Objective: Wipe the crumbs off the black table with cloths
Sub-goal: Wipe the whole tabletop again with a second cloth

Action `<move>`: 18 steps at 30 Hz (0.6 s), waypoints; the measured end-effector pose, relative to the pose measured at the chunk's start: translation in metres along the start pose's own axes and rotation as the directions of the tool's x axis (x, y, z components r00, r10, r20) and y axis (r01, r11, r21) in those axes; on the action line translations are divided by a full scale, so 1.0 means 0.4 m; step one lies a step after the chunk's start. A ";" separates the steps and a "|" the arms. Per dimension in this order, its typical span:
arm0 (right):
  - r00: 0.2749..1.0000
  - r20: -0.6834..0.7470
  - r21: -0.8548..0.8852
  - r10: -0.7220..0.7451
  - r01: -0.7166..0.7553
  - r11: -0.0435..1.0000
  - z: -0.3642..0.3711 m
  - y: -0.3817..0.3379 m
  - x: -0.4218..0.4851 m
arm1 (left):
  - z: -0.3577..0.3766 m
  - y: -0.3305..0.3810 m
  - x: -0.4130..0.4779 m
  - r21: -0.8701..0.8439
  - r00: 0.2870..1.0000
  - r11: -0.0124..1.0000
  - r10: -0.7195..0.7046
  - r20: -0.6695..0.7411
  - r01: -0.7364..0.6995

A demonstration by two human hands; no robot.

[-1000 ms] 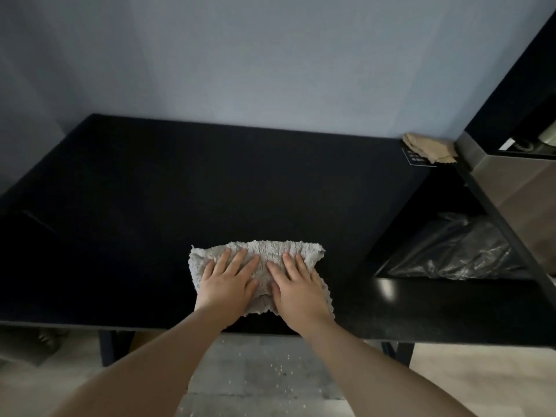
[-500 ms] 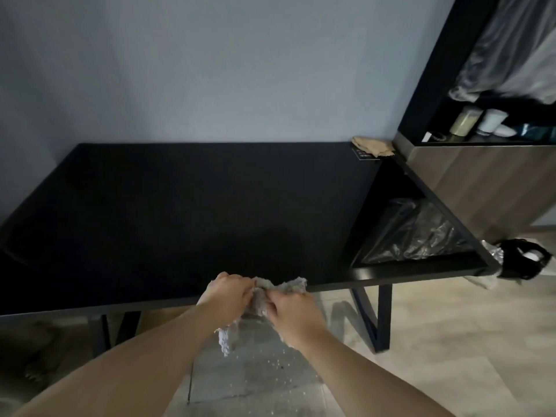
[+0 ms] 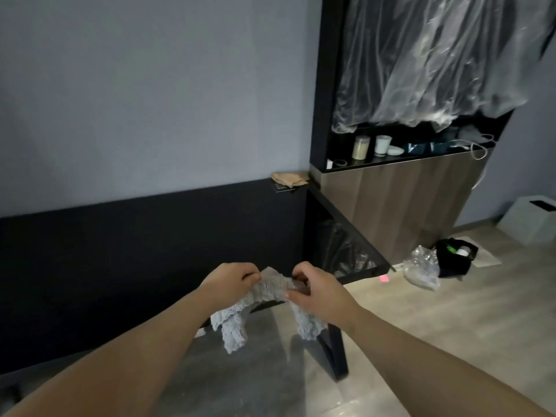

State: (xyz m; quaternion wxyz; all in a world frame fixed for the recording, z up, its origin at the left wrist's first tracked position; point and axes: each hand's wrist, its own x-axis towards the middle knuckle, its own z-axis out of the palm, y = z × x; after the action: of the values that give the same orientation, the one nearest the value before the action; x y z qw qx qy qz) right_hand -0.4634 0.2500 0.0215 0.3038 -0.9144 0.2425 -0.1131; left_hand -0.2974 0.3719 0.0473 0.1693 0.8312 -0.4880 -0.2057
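Over the near edge of the black table point(image 3: 120, 266), L hand point(image 3: 231, 279) & R hand point(image 3: 319, 288) both pinch the gray cloth point(image 3: 272, 285), stretched long 9-to-3 btw them, ends hanging down, w/ most of that table off at 10, nearer L hand.

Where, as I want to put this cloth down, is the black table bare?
The black table is bare nearly all over, from the wall to the near edge where the left hand and right hand hold the grey cloth. Only its far right corner is taken, by a beige cloth. The shelf beyond is crowded.
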 end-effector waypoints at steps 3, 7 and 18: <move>0.999 0.035 0.008 -0.008 0.008 1.000 -0.132 0.108 -0.028 | 0.022 0.132 0.070 -0.084 0.998 0.996 -0.034 -0.053 0.030; 0.997 0.075 -0.107 -0.030 0.038 0.994 -0.269 0.228 -0.033 | 0.043 0.256 0.153 -0.114 1.000 0.993 -0.014 -0.020 0.012; 0.959 -0.217 0.113 0.181 -0.160 0.981 -0.474 0.466 0.061 | 0.132 0.529 0.447 -0.342 0.990 0.940 -0.048 -0.131 0.000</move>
State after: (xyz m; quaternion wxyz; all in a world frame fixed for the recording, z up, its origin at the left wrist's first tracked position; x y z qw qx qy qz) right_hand -0.5794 0.0126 0.0589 0.3258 -0.8558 0.3479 -0.2010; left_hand -0.4025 0.1117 0.0724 0.3415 0.8073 -0.4219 -0.2316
